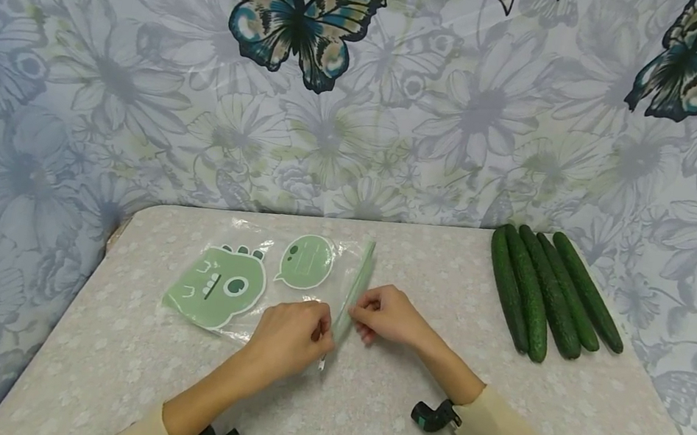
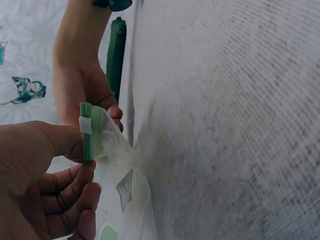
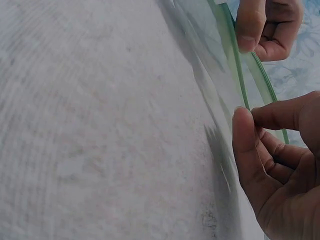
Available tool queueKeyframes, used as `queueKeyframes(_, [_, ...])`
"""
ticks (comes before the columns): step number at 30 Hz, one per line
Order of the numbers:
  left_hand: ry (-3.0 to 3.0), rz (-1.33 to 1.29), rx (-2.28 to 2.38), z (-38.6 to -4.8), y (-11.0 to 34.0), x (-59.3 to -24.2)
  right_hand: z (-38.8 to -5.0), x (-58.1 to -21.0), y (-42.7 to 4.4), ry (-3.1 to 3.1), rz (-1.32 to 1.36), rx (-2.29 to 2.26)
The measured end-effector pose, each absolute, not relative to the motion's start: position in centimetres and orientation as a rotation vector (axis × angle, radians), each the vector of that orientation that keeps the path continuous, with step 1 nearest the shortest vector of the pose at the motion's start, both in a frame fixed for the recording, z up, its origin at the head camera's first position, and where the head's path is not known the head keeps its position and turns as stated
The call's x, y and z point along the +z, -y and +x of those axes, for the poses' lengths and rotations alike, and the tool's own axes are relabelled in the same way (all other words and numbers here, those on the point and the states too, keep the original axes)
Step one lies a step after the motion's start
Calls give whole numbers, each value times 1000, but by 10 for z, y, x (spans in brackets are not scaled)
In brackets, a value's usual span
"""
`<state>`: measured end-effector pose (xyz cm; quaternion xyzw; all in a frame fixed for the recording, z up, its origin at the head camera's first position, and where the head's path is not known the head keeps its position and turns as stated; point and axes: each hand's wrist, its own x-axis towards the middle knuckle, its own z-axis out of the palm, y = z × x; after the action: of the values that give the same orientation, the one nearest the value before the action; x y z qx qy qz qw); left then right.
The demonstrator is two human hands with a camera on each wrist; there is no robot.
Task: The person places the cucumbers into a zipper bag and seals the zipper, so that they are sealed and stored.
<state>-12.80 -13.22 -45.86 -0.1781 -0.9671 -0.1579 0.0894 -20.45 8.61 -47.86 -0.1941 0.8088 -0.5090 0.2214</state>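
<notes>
A clear zip bag [image 1: 214,288] with a green monster face and a green speech bubble lies on the table, its green-edged mouth toward the right. My left hand [image 1: 292,336] pinches the near end of that green edge, close to a white slider [image 2: 85,124]. Farther along the same edge, my right hand [image 1: 391,316] pinches one green lip [image 3: 240,75] between thumb and index finger. The two green lips stand apart between the hands in the right wrist view. The bag's inside is mostly hidden there.
Several cucumbers [image 1: 544,297] lie side by side at the table's right. The pale patterned table [image 1: 120,364] ends at a butterfly-and-flower cloth [image 1: 401,128] behind it. Black wrist cameras [image 1: 436,416] sit under both sleeves.
</notes>
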Motion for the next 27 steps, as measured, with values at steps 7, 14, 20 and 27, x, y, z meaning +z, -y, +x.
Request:
queueKeyframes(7, [2927,-466,-477,-126,134,-464,-196,-479,-83,-2272,-547,-1358])
queueKeyframes(14, [2911,-409,-486,-127,142,-462,-190,-479,-85,-2329,-524,-1340])
queueKeyframes(20, [2815,-348,-486,-130,148,-456,-187,-478,-88,-2350,-523,-1342])
queueKeyframes(27, [2675,-355,-462,-133,156,-454,-186,-478,-91,-2329,-518,-1360])
